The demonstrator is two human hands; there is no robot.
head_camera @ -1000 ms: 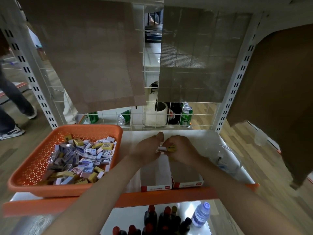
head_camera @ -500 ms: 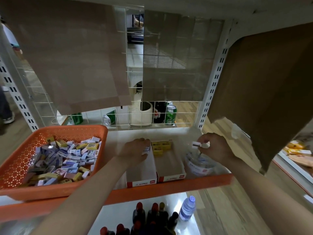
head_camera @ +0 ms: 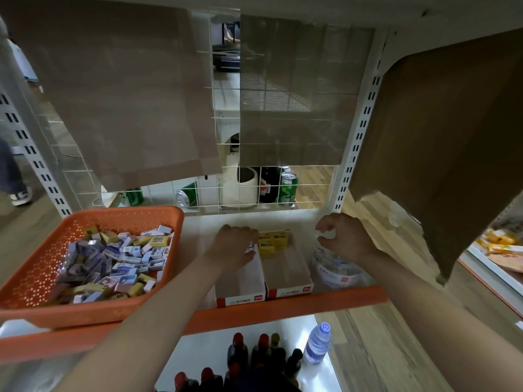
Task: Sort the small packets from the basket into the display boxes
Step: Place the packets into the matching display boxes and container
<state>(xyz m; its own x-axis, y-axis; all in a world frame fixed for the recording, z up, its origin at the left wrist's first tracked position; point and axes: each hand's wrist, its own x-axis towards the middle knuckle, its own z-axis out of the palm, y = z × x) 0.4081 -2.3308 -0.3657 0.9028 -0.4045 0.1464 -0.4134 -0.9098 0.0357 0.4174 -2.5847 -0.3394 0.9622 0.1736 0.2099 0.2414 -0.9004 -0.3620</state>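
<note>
The orange basket (head_camera: 119,309) on the left of the shelf holds several small white, purple and yellow packets (head_camera: 121,258). Two white display boxes stand side by side in the middle. My left hand (head_camera: 233,247) reaches into the back of the left box (head_camera: 240,290), fingers curled over a small white packet (head_camera: 250,247). The right box (head_camera: 288,278) has yellow packets (head_camera: 273,241) stacked at its far end. My right hand (head_camera: 346,239) hovers over a clear plastic tub (head_camera: 336,271), fingers loosely curled, with nothing visible between them.
A wire mesh (head_camera: 226,193) backs the shelf, with green cans (head_camera: 287,188) and a white pot (head_camera: 240,188) behind it. Cardboard sheets (head_camera: 441,142) hang overhead and on the right. Below the orange shelf edge (head_camera: 283,309) stand dark bottles (head_camera: 254,352) and a water bottle (head_camera: 318,345).
My hands were together over the boxes, then parted. The right hand carried a white packet over the clear tub and no longer shows it. The left hand went down into the left box.
</note>
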